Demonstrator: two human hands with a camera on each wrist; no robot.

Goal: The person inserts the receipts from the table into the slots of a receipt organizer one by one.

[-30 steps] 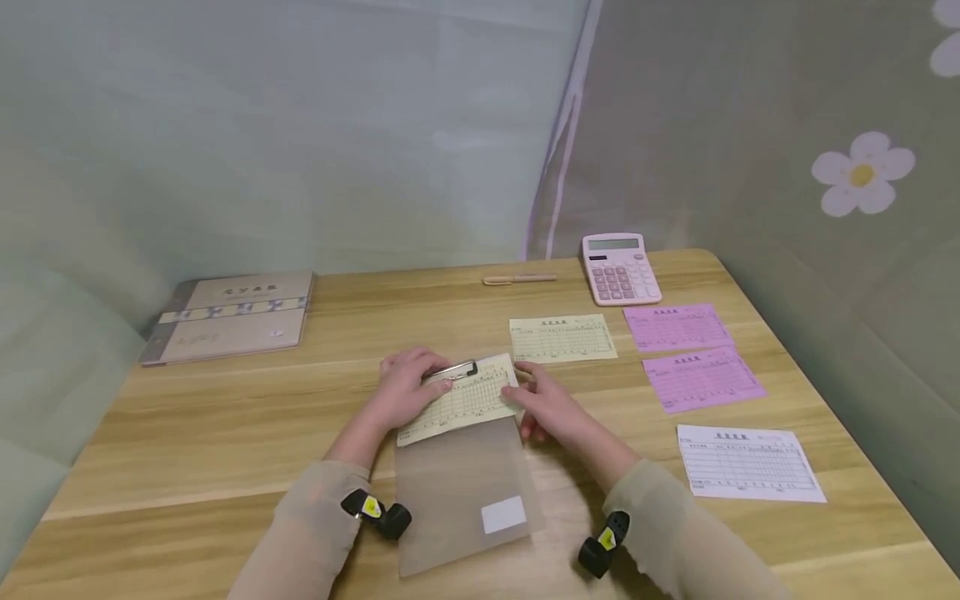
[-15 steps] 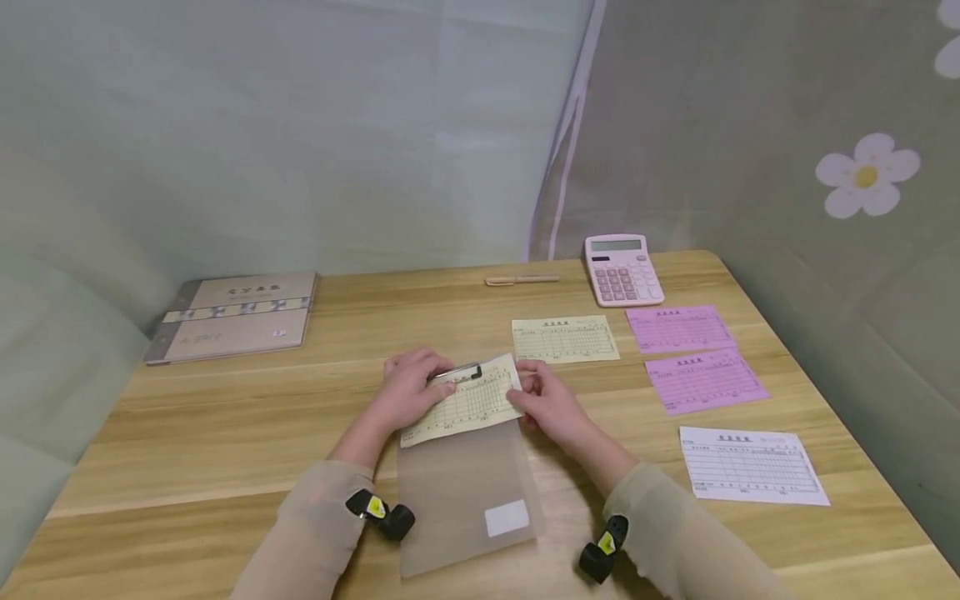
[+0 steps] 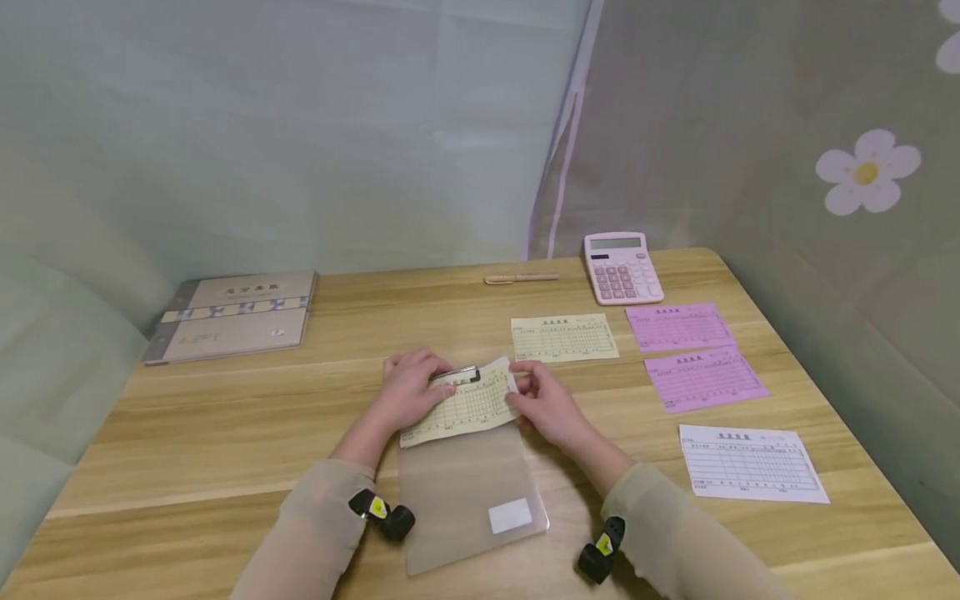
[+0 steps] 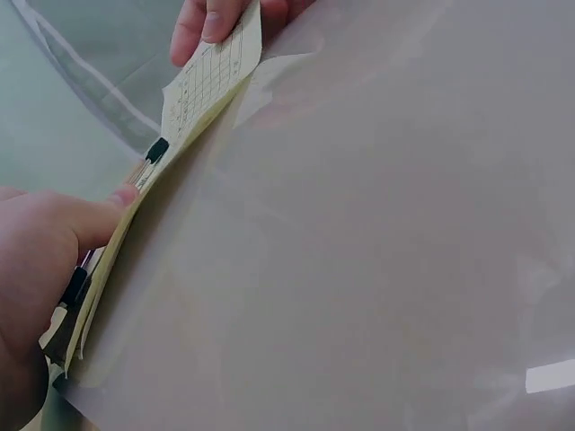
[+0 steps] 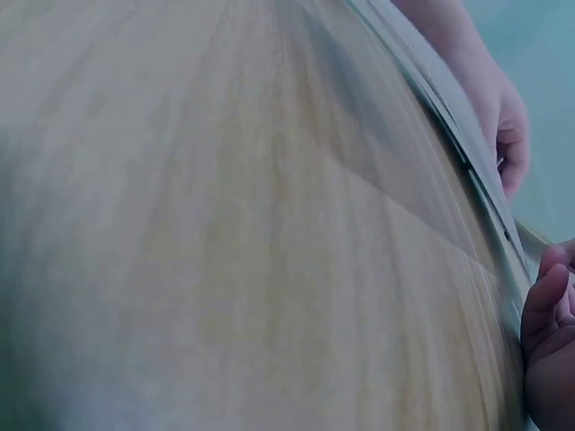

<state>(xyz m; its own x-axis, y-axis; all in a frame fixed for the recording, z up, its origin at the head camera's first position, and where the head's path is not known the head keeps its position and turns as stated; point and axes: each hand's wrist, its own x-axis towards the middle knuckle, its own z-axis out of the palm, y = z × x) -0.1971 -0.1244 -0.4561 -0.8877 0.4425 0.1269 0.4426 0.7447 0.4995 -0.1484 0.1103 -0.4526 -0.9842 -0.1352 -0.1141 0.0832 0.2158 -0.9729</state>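
In the head view a translucent grey-brown clipboard (image 3: pixel 465 492) lies in front of the person, a white label near its lower right corner. Yellow printed slips (image 3: pixel 472 408) cover its top part, under a metal clip (image 3: pixel 467 373). My left hand (image 3: pixel 407 390) grips the clip end at the upper left, thumb over the slips. At their right edge, my right hand (image 3: pixel 551 406) pinches the paper between thumb and fingers. The left wrist view shows the slips (image 4: pixel 211 81) bowed up off the board toward the right hand (image 4: pixel 216 20).
Another yellow slip (image 3: pixel 565 337), two pink slips (image 3: pixel 705 382) and a white slip (image 3: pixel 752 464) lie to the right. A pen (image 3: pixel 521 278) and a pink calculator (image 3: pixel 622 268) are at the back. A banded account book (image 3: pixel 236 312) occupies the far left corner.
The right hand has shifted slightly at the slips' right edge, which now curls more. The clipboard's lower right corner has swung a little to the right. The left hand stays at the clip.
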